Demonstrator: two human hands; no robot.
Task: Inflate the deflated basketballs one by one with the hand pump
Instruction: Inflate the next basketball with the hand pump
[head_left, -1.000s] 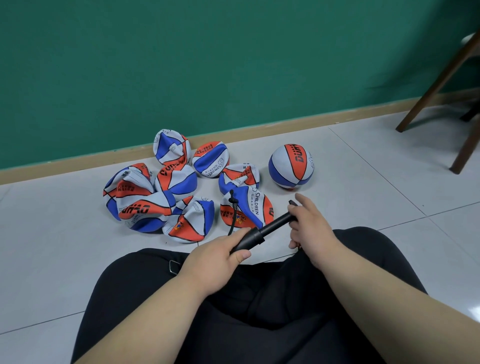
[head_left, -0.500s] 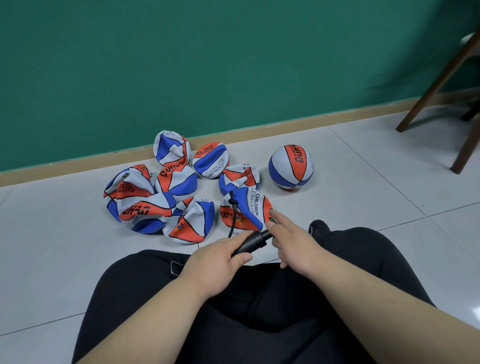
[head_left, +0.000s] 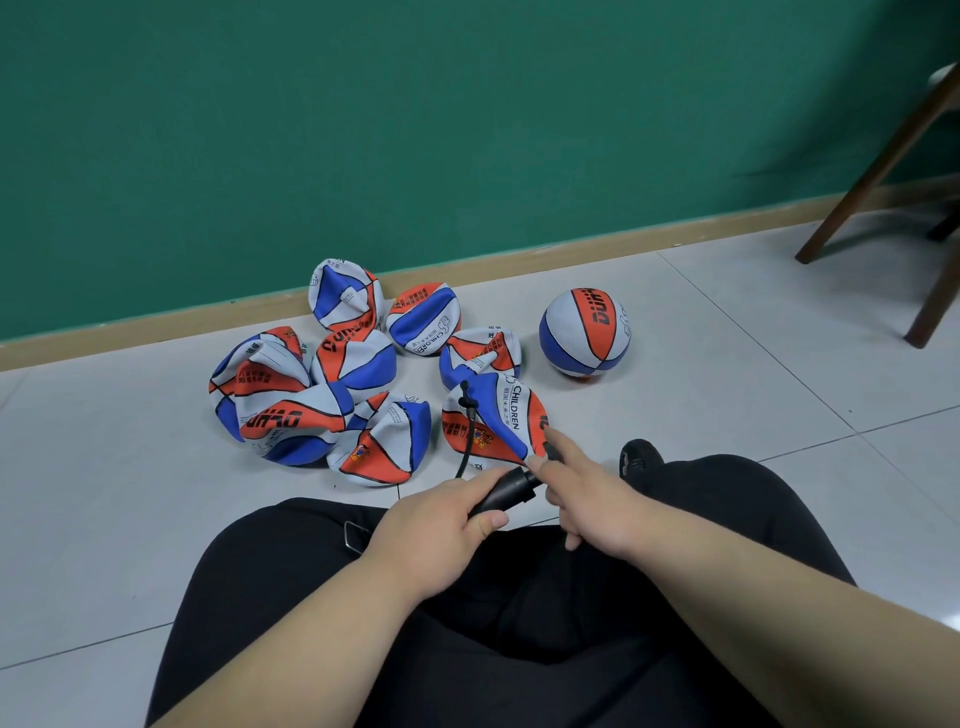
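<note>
The left hand is wrapped round the barrel of the black pump, above the lap. At 11 o'clock from it, 7 flat balls lie heaped on the tiled floor. At 12 o'clock the hose climbs onto an 8th flat ball. The right hand covers the pump's handle with its forefinger straight; whether the other fingers clasp it cannot be told. At 1 o'clock sits 1 round ball; at 2 o'clock, chair legs.

blk trousers, blk shoe, bare forearms
</note>
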